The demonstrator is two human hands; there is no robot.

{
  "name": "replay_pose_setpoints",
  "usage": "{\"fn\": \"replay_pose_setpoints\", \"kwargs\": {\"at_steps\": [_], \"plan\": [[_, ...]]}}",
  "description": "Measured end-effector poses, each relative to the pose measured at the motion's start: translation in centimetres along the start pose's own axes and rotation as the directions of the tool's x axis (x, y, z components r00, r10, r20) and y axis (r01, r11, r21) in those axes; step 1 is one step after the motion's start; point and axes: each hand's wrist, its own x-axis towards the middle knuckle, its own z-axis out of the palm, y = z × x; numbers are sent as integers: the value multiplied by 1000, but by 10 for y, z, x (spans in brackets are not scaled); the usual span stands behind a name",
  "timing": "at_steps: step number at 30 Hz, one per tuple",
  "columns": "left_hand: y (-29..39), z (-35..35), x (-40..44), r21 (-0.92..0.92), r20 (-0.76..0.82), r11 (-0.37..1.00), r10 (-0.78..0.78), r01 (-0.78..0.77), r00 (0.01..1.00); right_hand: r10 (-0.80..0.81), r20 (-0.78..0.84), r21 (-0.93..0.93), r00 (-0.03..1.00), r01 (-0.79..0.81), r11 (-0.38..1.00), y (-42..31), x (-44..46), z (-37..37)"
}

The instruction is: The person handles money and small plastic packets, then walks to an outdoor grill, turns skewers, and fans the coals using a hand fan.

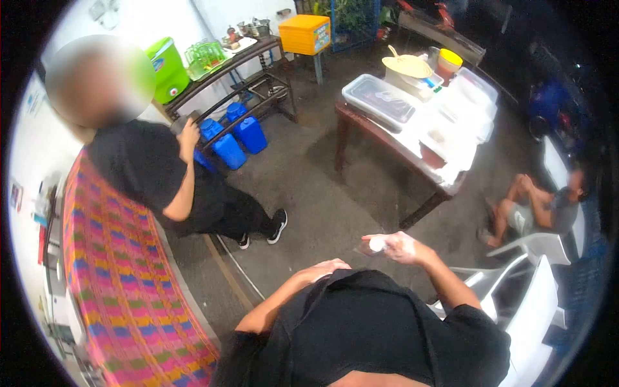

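Observation:
At the front of my black shirt is my left hand, with whitish smears on its back; its fingers are mostly hidden by the shirt. My right hand is raised in front of me to the right, also smeared white. Its fingers are closed round a small white round object, with something thin and partly see-through beside it. The two hands are apart.
A person in black stands at left by a patterned cloth. A table bears containers. A rack, blue jugs and an orange cooler stand beyond. Another person sits right, near white chairs.

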Motion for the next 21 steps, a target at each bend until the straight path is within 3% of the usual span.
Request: {"fn": "replay_pose_setpoints", "kwargs": {"at_steps": [2, 4, 6, 7, 10, 12, 13, 14, 16, 17, 21], "plan": [[-65, -27, 38, 7, 90, 992, 122, -123, 988, -83, 14, 153, 996, 80, 985, -4, 30, -22], [-122, -68, 68, -44, 101, 972, 233, -229, 967, -110, 56, 188, 992, 98, 977, 1, 70, -32], [-75, -127, 58, -19, -40, 999, 37, -38, 998, -301, 70, 285, 951, 270, 920, 4, 118, -44], [-54, -160, 61, -8, -109, 999, -51, 50, 993, -228, 112, 231, 967, 198, 953, 21, 146, -45], [-21, -264, 107, 521, -85, 854, 48, 3, 995, -113, 217, 69, 970, 100, 993, 68, 233, -81], [12, -337, 143, 612, -155, 752, -189, 244, 970, -87, 258, 50, 962, 77, 996, 91, 297, -117], [15, -372, 160, 644, -178, 697, -264, 315, 948, 123, 328, 84, 936, -159, 984, 100, 338, -130], [-10, -409, 174, 723, -203, 658, -86, 209, 975, 314, 406, 102, 858, -385, 917, 112, 382, -143], [-6, -482, 204, 807, -192, 584, 124, 85, 974, 250, 177, 267, 952, -291, 919, 152, 463, -132], [8, -506, 213, 813, -173, 578, 118, 74, 978, 223, 143, 277, 964, -256, 926, 158, 493, -139], [44, -588, 237, 811, -106, 583, 51, 57, 993, 171, 252, 180, 953, -220, 959, 174, 606, -180]]}}
